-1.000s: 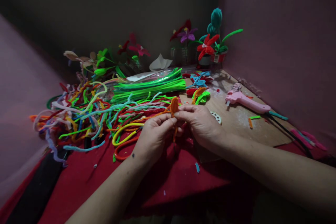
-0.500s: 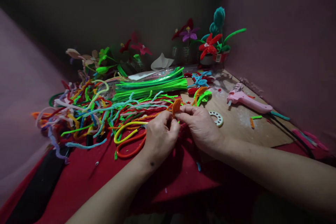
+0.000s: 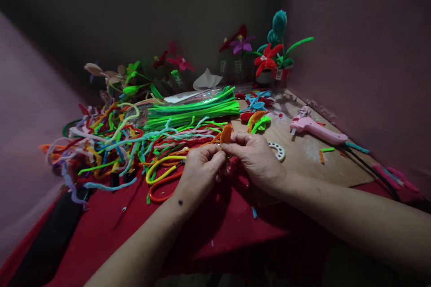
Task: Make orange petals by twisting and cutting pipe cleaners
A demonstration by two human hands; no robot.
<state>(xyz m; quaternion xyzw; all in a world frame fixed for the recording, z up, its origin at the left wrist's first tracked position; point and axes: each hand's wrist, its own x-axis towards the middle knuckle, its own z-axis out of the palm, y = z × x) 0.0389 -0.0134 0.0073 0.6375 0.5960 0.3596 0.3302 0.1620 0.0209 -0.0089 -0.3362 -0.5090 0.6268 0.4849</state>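
Note:
Both my hands meet at the middle of the red cloth (image 3: 101, 228). My right hand (image 3: 257, 159) pinches a small folded orange pipe cleaner piece (image 3: 226, 134) with thumb and forefinger, its looped end sticking up. My left hand (image 3: 199, 175) is closed beside it, fingertips pinched on the lower end of the same orange piece. Just behind my hands lies a tangle of many-coloured pipe cleaners (image 3: 111, 143).
A bundle of green pipe cleaners (image 3: 195, 110) lies at the back. A pink glue gun (image 3: 316, 129) rests on a wooden board (image 3: 313, 157) at right, near a white tape ring (image 3: 278, 149). Finished pipe-cleaner flowers (image 3: 269, 56) stand in the corner.
My left hand has turned a little and its fingertips have shifted on the orange piece. My right hand stays pinched on it in nearly the same place.

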